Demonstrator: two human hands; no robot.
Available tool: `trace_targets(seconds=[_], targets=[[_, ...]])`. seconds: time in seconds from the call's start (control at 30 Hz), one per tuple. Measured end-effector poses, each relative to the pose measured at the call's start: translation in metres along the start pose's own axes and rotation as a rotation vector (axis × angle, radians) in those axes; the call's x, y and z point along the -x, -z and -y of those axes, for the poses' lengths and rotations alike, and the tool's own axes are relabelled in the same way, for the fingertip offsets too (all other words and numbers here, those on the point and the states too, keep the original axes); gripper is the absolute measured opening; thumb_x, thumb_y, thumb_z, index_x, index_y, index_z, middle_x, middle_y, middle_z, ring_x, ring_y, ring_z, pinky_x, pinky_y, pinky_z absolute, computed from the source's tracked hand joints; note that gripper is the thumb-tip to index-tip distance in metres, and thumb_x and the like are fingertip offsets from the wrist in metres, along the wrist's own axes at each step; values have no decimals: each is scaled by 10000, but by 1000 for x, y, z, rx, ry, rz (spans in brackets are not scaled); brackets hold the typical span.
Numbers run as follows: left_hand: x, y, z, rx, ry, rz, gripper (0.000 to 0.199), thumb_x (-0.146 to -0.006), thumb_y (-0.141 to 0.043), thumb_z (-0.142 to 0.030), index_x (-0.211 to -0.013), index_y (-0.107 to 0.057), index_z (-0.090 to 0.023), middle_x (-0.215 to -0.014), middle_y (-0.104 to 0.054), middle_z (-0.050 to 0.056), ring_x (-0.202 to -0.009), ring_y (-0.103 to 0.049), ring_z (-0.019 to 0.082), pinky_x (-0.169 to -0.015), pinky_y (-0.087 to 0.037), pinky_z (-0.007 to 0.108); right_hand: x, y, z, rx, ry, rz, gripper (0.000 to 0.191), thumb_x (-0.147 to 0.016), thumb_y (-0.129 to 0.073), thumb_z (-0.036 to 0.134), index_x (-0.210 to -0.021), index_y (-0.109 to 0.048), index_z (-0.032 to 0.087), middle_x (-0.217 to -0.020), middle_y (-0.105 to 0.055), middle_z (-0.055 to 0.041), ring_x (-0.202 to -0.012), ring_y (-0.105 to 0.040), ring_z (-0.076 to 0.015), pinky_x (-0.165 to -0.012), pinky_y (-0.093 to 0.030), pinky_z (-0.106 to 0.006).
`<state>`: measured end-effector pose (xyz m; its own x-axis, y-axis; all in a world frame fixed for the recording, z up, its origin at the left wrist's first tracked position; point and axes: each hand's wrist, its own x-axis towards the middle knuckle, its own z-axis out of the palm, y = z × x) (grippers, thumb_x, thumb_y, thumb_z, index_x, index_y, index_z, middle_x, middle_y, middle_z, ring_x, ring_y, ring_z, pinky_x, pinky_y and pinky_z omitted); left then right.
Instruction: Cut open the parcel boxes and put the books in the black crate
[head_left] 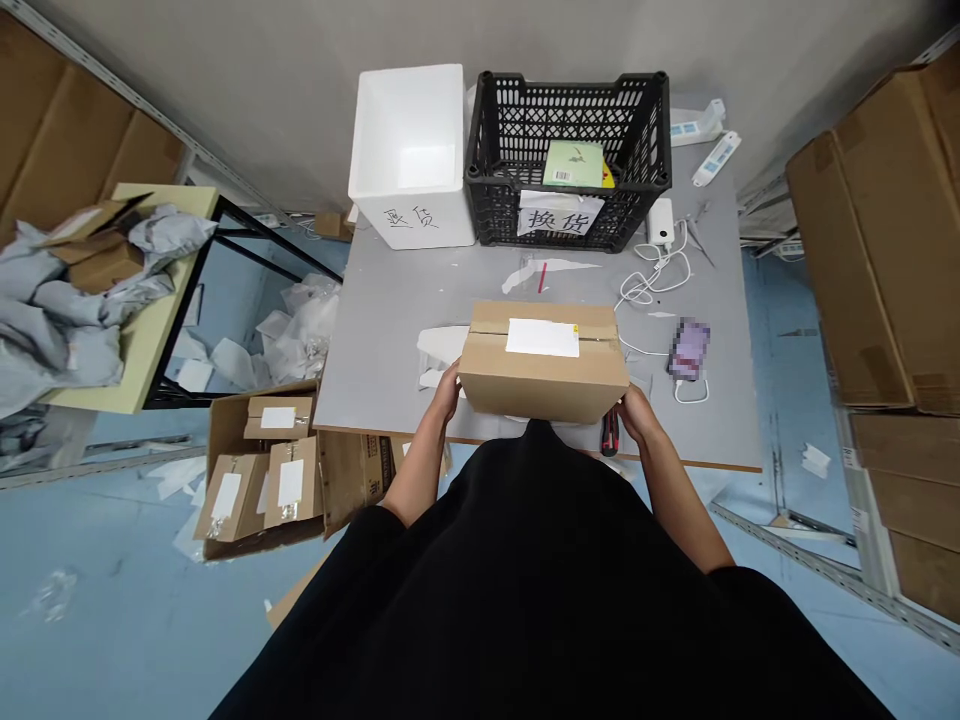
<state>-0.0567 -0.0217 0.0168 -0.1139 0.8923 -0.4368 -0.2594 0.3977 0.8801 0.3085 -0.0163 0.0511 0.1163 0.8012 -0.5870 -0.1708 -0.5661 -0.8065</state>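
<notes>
Taped cardboard carton (544, 365), white-labelled, at the near edge of the worktop (390, 300); left hand (448, 392) and right hand (637, 415) pressed against opposite ends, fingertips hidden; red-and-black tool handle (609, 432) just beside right hand.

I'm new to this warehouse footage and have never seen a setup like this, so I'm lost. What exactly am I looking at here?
No machine here. This one picture comes from a camera worn on a person's head, looking down past their dark clothing. Their bare left hand and right hand hold a taped cardboard box by its sides, at the edge of a grey table. A screwdriver lies near the right hand. Further back stand a white foam box and a black plastic crate.
</notes>
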Motion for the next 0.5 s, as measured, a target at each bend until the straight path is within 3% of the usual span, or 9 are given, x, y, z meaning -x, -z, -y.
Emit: trace_targets(seconds=[0.2, 0.4, 0.5], targets=[[19, -1, -3, -147, 65, 14, 338, -794, -601, -438, -1024, -730, -227, -1151, -723, 45, -1089, -624, 229, -877, -492, 315, 2, 6, 4, 127, -45, -60, 443, -754, -665, 595, -986, -768, 233, -1042, -776, -11, -1104, -636, -242, -809, -481, -284], [16, -6, -2, -334, 118, -17, 390, -829, -560, -512, -967, -727, -187, -1076, -746, 73, -1001, -630, 248, -889, -485, 368, -19, 9, -4, 289, -137, -88, 544, -801, -561, 689, -949, -750, 201, -893, -776, -43, -938, -664, -235, -724, -462, -279], [15, -11, 2, -355, 166, -44, 422, -832, -567, -534, -990, -726, -177, -1083, -753, 102, -1056, -619, 296, -938, -471, 423, -27, 3, -8, 310, -157, -80, 510, -796, -565, 670, -868, -735, 195, -795, -756, -46, -842, -659, -228, -674, -457, -281]])
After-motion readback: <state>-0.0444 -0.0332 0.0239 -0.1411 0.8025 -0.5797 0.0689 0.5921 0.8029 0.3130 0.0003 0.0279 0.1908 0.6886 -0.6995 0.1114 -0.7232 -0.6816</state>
